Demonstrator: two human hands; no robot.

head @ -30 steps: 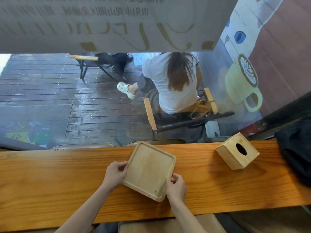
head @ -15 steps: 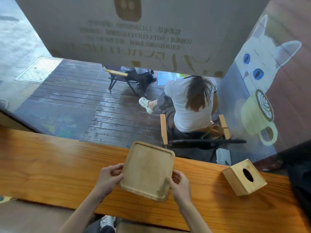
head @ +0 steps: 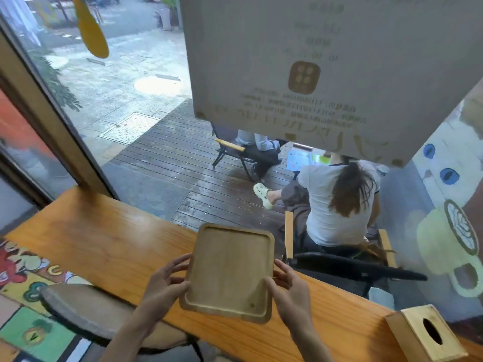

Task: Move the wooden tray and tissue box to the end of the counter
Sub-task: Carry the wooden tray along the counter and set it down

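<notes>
A square wooden tray (head: 230, 270) with a raised rim is held above the long wooden counter (head: 109, 244), tilted slightly. My left hand (head: 167, 280) grips its left edge and my right hand (head: 290, 291) grips its right edge. The wooden tissue box (head: 428, 333), with an oval slot on top, stands on the counter at the lower right, apart from both hands. The counter's left end (head: 39, 215) meets a window frame.
A round stool (head: 86, 312) stands under the counter on the left. Behind the counter is a glass window (head: 146, 100) with a large paper sign; outside, a person sits on a chair on wet decking. A painted floor shows at lower left.
The tray has been lifted off the counter and carried left in both hands. My view has swung left, so the tissue box now sits at the lower right corner and the counter's left end shows.
</notes>
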